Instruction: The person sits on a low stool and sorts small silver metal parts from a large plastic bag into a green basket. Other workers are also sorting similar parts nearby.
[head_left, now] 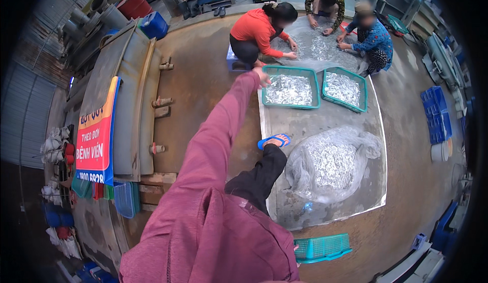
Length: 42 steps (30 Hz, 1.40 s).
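My left arm, in a maroon sleeve, stretches far forward. Its hand (263, 77) appears small at the near left corner of a green plastic basket (317, 87) of small silvery pieces; whether it touches the rim, and how its fingers are set, I cannot make out. Low in the picture, my right hand (296, 248) shows only its fingertips past my shirt, closed at the end of another green basket (323, 248), held tilted at my side. A second filled green basket (365, 92) stands right of the first. Nearer lies a clear plastic sheet (373, 145) heaped with silvery pieces (330, 168).
Three people crouch around a silvery pile (320, 46) on plastic sheeting at the back. My foot in a blue sandal (274, 140) is on the pale mat (279, 201). Blue crates (436, 115) stand right; a metal-sided structure (134, 115) with a printed banner (96, 135) stands left.
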Available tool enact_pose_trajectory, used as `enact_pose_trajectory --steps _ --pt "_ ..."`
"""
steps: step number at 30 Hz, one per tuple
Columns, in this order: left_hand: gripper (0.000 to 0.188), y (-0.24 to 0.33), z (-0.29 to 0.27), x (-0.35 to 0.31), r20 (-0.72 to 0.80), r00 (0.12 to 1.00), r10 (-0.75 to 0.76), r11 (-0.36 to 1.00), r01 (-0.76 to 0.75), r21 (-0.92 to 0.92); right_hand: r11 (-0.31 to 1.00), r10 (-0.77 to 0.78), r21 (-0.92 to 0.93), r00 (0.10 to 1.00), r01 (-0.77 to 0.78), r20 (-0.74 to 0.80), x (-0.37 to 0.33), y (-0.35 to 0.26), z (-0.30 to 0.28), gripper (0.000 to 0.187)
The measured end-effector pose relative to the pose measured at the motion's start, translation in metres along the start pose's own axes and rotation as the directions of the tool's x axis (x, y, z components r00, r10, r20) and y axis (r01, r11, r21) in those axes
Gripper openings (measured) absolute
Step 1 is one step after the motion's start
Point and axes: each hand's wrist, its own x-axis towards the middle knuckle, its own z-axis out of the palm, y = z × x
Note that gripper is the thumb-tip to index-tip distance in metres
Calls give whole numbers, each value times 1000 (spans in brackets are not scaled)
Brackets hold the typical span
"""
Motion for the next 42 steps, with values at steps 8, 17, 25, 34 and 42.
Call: enact_pose_trajectory --steps 8,17,25,34,42 --pt "68 -133 205 -158 555 832 27 695 -415 588 661 342 724 938 -197 -57 -13 8 -34 69" --pt "42 -117 276 -222 747 634 -200 298 -687 663 950 177 276 980 -146 -92 2 72 -104 69" --pt "58 -137 226 -220 535 826 177 188 -562 806 987 -83 -113 969 111 233 36 39 -126 68" --pt "78 -77 59 8 -642 671 -370 825 556 105 877 -314 -287 913 384 262 53 -22 -112 66" --pt "45 39 -14 19 -384 923 36 884 150 443 945 14 -327 996 14 85 27 -42 -119 63"
